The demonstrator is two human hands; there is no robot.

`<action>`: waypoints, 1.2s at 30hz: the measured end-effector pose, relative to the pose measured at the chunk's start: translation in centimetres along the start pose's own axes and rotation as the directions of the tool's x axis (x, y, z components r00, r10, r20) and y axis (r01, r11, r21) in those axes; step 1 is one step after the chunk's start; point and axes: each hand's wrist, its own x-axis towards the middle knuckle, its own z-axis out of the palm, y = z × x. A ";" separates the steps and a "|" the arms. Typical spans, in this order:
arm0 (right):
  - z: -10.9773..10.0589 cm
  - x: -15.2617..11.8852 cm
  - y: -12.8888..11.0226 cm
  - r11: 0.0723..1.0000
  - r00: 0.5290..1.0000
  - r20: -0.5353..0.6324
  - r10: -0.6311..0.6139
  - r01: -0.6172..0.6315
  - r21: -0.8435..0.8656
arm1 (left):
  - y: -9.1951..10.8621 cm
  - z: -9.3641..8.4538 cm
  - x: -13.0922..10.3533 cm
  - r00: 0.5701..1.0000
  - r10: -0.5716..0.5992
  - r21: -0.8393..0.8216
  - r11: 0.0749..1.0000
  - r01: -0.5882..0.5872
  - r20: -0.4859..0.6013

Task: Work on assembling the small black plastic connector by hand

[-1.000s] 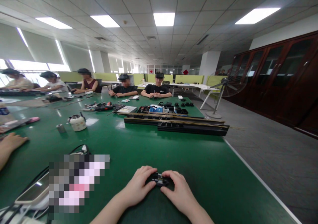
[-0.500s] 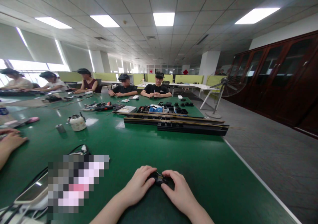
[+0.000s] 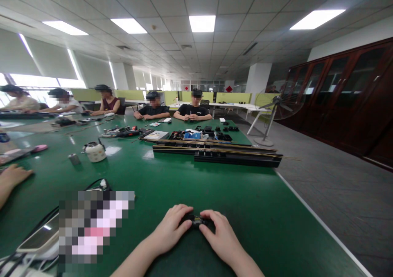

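Note:
My left hand (image 3: 171, 230) and my right hand (image 3: 221, 237) rest low on the green table (image 3: 251, 203), fingertips meeting around a small black part (image 3: 195, 220). Both hands pinch it from either side, just above the tabletop. Most of the part is hidden by my fingers; only its dark top with a small light spot shows.
Long black rails with thin brass rods (image 3: 221, 153) lie across the table's middle. A white pot (image 3: 95, 151) and small metal cylinder (image 3: 74, 158) stand at left. Cables and a phone (image 3: 39, 238) lie near left. A neighbour's hand (image 3: 12, 175) rests at far left. Several people sit beyond. A standing fan (image 3: 276, 105) is on the right floor.
My fingers have closed a little more over the small black part, hiding more of it. The neighbour's hand at left shifted slightly. Otherwise the scene is the same.

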 end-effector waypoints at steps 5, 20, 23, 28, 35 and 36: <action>0.1 0.1 0.1 1.000 1.000 0.001 -0.002 0.002 -0.002 | -0.2 0.1 -0.1 1.000 0.010 0.003 1.000 -0.010 0.002; -0.3 -0.1 -0.6 1.000 0.999 0.024 -0.020 0.020 0.014 | 0.0 -0.2 -0.2 0.999 0.033 0.055 0.998 -0.035 0.032; -0.3 -0.1 -0.7 0.999 0.999 0.027 -0.045 0.044 0.012 | 0.2 -0.3 -0.2 0.998 0.052 0.042 0.998 -0.054 0.035; -0.2 -0.2 -0.9 0.998 0.998 0.023 -0.066 0.066 -0.005 | 0.4 -0.3 -0.3 0.997 0.062 0.025 0.998 -0.063 0.036; 0.1 -0.1 -0.7 0.996 0.996 0.037 -0.083 0.085 -0.039 | 0.3 -0.3 -0.1 0.997 0.070 0.025 0.997 -0.071 0.039; 0.1 -0.2 -0.7 0.995 0.996 0.036 -0.086 0.087 -0.038 | 0.3 -0.3 -0.1 0.997 0.068 0.024 0.997 -0.069 0.040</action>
